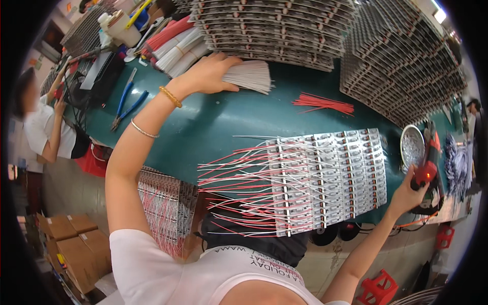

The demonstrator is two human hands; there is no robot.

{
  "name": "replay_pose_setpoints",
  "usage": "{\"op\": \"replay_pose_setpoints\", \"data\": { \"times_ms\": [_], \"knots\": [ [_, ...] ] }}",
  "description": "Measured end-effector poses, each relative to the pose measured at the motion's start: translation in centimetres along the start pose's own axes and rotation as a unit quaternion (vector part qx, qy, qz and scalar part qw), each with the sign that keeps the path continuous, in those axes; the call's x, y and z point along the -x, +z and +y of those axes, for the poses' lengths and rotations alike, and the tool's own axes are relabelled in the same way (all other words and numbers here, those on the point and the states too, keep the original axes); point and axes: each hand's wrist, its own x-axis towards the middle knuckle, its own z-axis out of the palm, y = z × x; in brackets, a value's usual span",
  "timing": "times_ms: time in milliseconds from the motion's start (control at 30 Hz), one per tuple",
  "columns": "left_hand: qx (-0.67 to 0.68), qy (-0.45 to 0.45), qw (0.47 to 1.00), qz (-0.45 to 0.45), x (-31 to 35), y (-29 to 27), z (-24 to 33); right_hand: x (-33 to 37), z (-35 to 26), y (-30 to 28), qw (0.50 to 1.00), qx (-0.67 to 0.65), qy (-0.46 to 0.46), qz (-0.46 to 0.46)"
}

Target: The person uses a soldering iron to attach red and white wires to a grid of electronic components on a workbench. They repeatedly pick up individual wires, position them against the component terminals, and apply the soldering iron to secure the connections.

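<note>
My left hand [211, 73] reaches to the far side of the table, its fingers and thumb closed around one end of a bundle of white wires [251, 77]. At the right edge, my right hand [408, 192] is wrapped round a red-and-black soldering gun [426, 174] with a small orange light. Beside that gun stands a round metal bowl [412, 144] with shiny contents. Between my arms lies a panel of joined circuit boards [348, 175]. Red and white wires [234, 175] stick out from its left side, and some lie across it.
Loose red wires [324, 103] lie beyond the panel. Tall stacks of boards [269, 30] [396, 61] line the back. Blue-handled pliers [124, 99] rest at the left, near tied wire bundles [180, 48]. Cartons [81, 249] and red stools [378, 288] stand on the floor. A person [48, 127] works at the left.
</note>
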Motion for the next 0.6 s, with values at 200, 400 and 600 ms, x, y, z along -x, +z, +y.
{"op": "replay_pose_setpoints", "data": {
  "times_ms": [200, 400, 600],
  "knots": [
    [-0.013, -0.037, 0.999, -0.029, 2.4, -3.2, -1.8, 0.6, 1.6, -2.6, 1.000, 0.021, 0.012, 0.018],
    [-0.236, -0.304, 0.913, 0.131, 0.5, -7.1, -11.6, 1.4, -2.7, -4.4, 0.988, -0.041, 0.150, 0.000],
    [-0.223, -0.282, 0.923, 0.137, -1.6, -5.2, -13.9, 2.6, -4.1, -5.4, 0.981, -0.089, 0.170, 0.008]
  ]
}}
